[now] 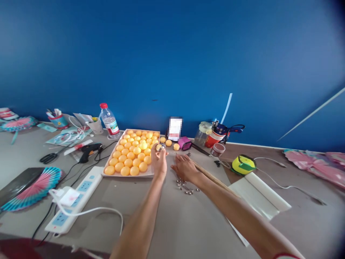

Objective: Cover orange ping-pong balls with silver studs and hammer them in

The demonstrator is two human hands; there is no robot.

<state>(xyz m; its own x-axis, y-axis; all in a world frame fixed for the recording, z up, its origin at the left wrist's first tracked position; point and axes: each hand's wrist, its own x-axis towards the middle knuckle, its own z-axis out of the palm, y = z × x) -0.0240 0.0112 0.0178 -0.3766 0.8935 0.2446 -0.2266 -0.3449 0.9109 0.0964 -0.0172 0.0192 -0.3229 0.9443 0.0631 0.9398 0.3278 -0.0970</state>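
My left hand [159,160] is raised just right of a tray [111,161] filled with several orange balls [130,155]. Its fingers pinch an orange ball with a shiny metal piece [161,146] on it. My right hand [184,167] rests palm down on the table, fingers loosely curled, above a scatter of small silver metal bits [186,187]. Whether it holds one of them is hidden. Three loose orange balls [169,142] lie beyond the hands.
A power strip [78,196] with white cables, a black glue gun [88,151], scissors [50,157], a water bottle [109,122] and paper fans [32,187] lie left. A wooden stick [212,177], yellow tape measure [243,164], white sheets [258,196], jars and a pen cup [214,138] are right.
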